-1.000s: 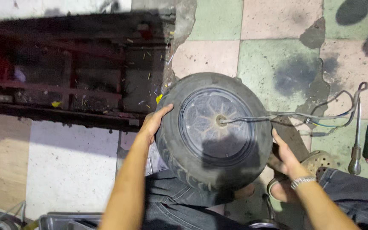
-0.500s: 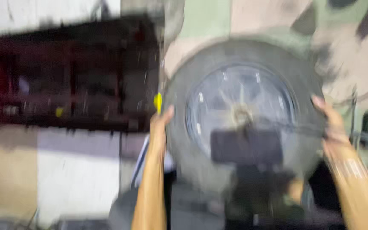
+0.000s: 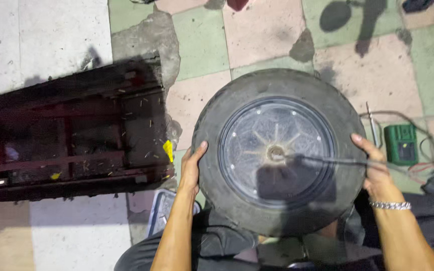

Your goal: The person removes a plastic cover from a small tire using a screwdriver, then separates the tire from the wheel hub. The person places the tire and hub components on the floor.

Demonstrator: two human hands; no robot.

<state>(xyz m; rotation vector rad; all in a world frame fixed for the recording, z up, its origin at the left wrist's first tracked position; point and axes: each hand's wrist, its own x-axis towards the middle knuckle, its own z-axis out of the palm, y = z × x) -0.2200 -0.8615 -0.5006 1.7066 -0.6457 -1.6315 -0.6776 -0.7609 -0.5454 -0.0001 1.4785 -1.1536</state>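
A tiled floor (image 3: 277,45) lies below, with a dark frame (image 3: 71,135) at left. The wheel (image 3: 280,150) is held flat above the lap, a cable (image 3: 337,161) running from its hub. Both hands grip its tyre: left (image 3: 192,168), right (image 3: 375,165). A green tool (image 3: 401,144) lies near the right hand.

Wheel (image 3: 277,150) gripped flat — left hand (image 3: 191,168), right hand (image 3: 372,163) on opposite tyre edges; tiled floor (image 3: 202,35)
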